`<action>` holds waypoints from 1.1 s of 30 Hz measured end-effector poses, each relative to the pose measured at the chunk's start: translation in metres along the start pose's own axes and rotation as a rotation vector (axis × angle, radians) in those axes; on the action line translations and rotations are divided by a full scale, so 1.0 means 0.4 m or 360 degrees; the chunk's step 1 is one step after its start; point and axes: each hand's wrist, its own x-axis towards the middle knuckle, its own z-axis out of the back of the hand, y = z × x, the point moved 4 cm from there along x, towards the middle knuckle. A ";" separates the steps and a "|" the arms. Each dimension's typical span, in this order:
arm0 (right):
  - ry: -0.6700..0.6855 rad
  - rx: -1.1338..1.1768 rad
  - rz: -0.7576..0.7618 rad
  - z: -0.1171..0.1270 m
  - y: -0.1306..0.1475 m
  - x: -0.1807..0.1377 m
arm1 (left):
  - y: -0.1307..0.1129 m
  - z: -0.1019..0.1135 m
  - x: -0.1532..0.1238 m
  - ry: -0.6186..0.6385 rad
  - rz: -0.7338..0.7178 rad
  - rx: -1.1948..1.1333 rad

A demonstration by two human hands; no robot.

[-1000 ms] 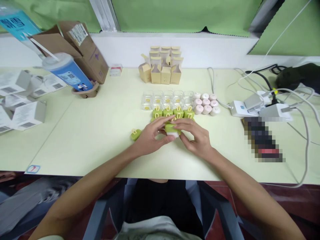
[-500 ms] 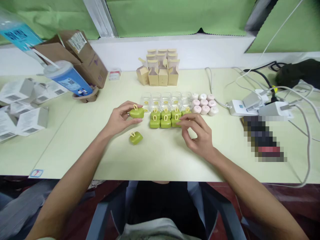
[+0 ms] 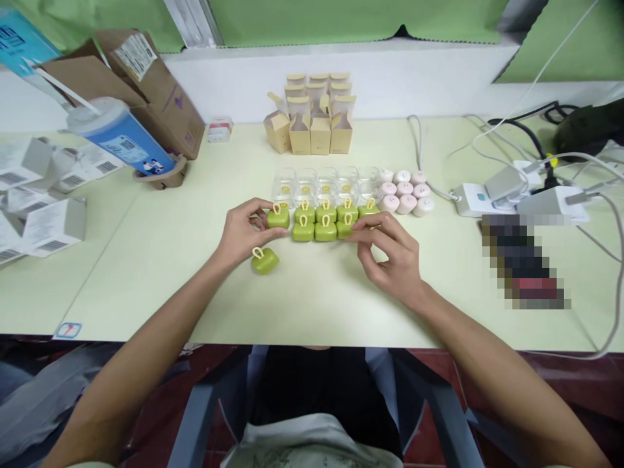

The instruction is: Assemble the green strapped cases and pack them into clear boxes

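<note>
1. Table (image 3: 312,312): a pale work surface. A small blue-edged sticker (image 3: 68,330) is fixed at its near left edge.
2. Loose green case (image 3: 266,261): lies tilted, nearest of the green cases, with its cream loop toward the left.
3. Blurred object (image 3: 524,260): lies on the right side, masked by pixels.
4. Right hand (image 3: 394,253): fingers part-curled at the right end of the near row. Contact with the end case appears likely, but whether the fingers grip it cannot be told from this angle.
5. Near row of green cases (image 3: 325,231): three visible, side by side, loops up.
6. Left hand (image 3: 242,227): thumb and fingers closed around the held green case (image 3: 277,218), which is located just left of the two rows, loop up.
7. Far row of green cases (image 3: 348,210): four visible, directly behind the near row.
8. White boxes (image 3: 53,224): grouped at the left. Power strip (image 3: 475,198): at the right, with chargers and cables.
9. Clear containers (image 3: 347,177): arranged behind the green cases, some showing yellow labels. Pale pink pieces (image 3: 404,188): nine, just to their right.
10. Tan cartons (image 3: 320,136): clustered at the far side, flaps raised.
</note>
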 end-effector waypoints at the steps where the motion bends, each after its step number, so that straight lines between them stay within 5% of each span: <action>1: 0.0002 -0.0002 0.0000 0.000 0.001 0.000 | 0.001 -0.001 -0.002 -0.0003 0.0005 0.0005; 11: 0.0009 0.0033 -0.0021 -0.001 -0.003 -0.004 | -0.015 -0.001 -0.003 -0.0162 -0.0209 -0.0018; 25: 0.0024 -0.0018 -0.0011 -0.006 0.002 -0.006 | -0.017 -0.020 0.003 -0.0081 -0.0552 0.0204; 33: 0.0029 -0.0006 -0.0030 -0.005 -0.001 -0.006 | -0.009 -0.010 -0.007 0.0054 -0.0525 0.0191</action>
